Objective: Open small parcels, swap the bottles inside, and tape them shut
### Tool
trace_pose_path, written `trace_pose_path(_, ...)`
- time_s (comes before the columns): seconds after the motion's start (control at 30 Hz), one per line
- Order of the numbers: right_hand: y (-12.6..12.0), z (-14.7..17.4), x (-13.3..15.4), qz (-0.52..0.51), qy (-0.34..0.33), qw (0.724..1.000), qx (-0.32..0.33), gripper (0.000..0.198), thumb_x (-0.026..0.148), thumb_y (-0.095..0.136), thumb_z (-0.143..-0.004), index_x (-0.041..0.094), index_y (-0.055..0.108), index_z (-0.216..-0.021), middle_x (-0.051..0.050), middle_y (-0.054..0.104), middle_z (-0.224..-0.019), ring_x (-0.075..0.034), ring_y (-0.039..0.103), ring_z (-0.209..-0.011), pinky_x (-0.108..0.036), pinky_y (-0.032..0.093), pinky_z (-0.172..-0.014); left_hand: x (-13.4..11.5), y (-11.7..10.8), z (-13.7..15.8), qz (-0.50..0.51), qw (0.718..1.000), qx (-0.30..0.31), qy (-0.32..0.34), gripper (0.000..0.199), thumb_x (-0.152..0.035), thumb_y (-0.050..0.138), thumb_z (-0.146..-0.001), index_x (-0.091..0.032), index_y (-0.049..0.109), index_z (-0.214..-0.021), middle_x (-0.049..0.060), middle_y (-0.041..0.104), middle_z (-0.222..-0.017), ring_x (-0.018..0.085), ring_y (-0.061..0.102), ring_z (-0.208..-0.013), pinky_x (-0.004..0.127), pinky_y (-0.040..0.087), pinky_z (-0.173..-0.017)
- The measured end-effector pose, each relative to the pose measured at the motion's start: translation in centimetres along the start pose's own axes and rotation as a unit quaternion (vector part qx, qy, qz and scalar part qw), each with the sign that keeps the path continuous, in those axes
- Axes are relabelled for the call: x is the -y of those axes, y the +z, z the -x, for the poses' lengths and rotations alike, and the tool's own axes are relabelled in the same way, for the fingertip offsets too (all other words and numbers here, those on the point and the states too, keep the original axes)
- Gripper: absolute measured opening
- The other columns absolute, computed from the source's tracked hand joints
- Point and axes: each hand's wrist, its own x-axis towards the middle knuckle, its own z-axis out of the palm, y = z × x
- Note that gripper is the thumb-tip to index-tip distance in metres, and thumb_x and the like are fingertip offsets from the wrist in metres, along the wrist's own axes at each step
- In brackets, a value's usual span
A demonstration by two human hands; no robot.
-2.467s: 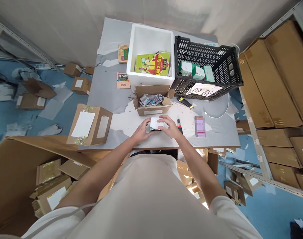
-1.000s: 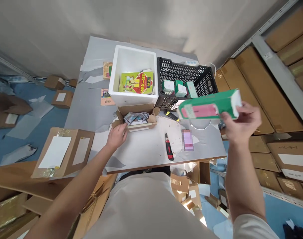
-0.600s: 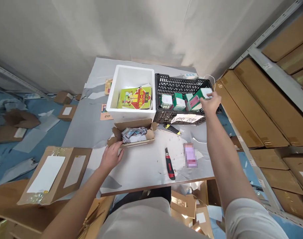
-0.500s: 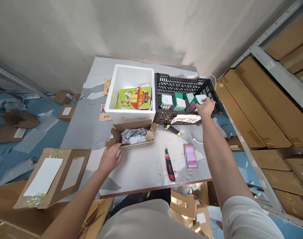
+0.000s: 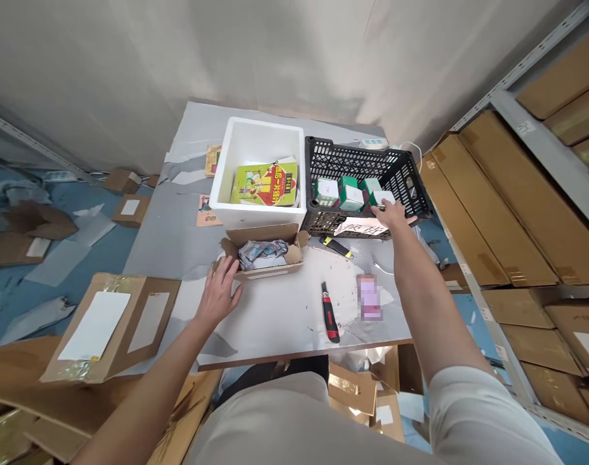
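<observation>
On the far left we have the taped box [image 5: 113,326] sitting over the near-left corner of the table [image 5: 279,323]. Next along, our left hand [image 5: 219,294] lies with fingers loosely spread, tips against the carton's [image 5: 270,273] left end, clasping nothing. The carton's flaps stand up, its rear just before the foam box [image 5: 256,216]. A pale stretch of table runs from the carton to the front edge, giving us working room until the red knife [image 5: 330,313], which points away from that edge. Over to the crate [image 5: 323,223], close beside the foam box: the green box [image 5: 382,196] stands inside, rightmost of its row, near the front rim. Our right hand [image 5: 391,216] reaches over that rim, fingers bent onto the box's top; gripping or merely touching, we can't tell.
</observation>
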Motion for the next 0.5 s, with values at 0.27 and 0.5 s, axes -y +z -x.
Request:
trace_pose_path(0.27,1.2,9.2,-1.3,-0.137,-0.125,0.951,-0.247,0.068,0.039,0.043,-0.084,0.015,0.021,-0.144,-0.019,0.017,-0.151,-0.030,0.015,-0.140,-0.056,0.020,-0.108,1.3,-0.6,2.5,0.064,0.994,-0.052,-0.070,0.079,-0.035,0.052,-0.083,-0.011,0.010,-0.146,0.023,0.014,-0.152,0.034,0.012,-0.142,0.055,0.023,-0.110)
trace_pose_path(0.5,14.8,21.0,4.5,-0.426,-0.107,0.888,0.135,0.059,0.017,0.055,-0.063,0.021,0.048,-0.121,-0.012,0.056,-0.121,-0.026,0.054,-0.112,-0.045,0.043,-0.094,3.6,3.3,1.4,0.239,0.939,0.090,-0.229,0.078,-0.039,0.071,-0.064,-0.014,0.040,-0.130,0.019,0.053,-0.128,0.034,0.050,-0.120,0.050,0.042,-0.098)
